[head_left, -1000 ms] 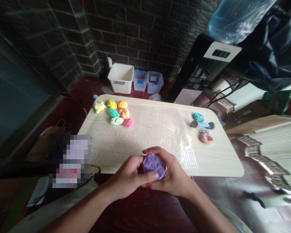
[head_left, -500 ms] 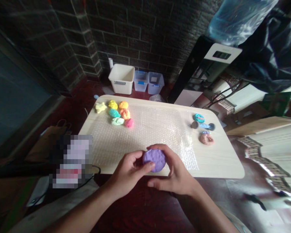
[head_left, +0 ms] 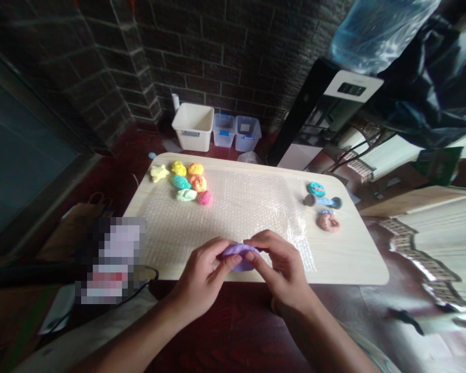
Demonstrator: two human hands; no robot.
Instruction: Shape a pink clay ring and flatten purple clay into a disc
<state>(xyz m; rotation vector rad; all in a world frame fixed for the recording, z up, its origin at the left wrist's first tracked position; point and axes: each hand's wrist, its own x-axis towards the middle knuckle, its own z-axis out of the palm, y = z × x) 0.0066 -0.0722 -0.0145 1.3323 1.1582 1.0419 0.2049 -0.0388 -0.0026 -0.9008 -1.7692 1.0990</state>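
Note:
A flattened piece of purple modelling clay (head_left: 241, 252) is held between both hands above the table's near edge. My left hand (head_left: 205, 269) pinches its left side, thumb on the near face and fingers behind. On its right side, my right hand (head_left: 281, 261) grips it with thumb and fingertips. The disc is tilted, so its upper rim shows and part of it is hidden by the thumbs. Beneath lies a sheet of bubble wrap (head_left: 241, 207) on the pale wooden table (head_left: 349, 254).
Several coloured clay lumps, among them a pink one (head_left: 205, 198) and a pale yellow one (head_left: 159, 173), lie at the far left. To the right are a teal disc (head_left: 316, 189), a dumbbell shape (head_left: 323, 202) and a brownish-pink ring (head_left: 329, 223). Bins (head_left: 194, 142) stand beyond the table.
My right thumb has come up from below onto the near face of the purple clay. The clay has tipped from facing me to a flatter angle, and both hands now pinch it.

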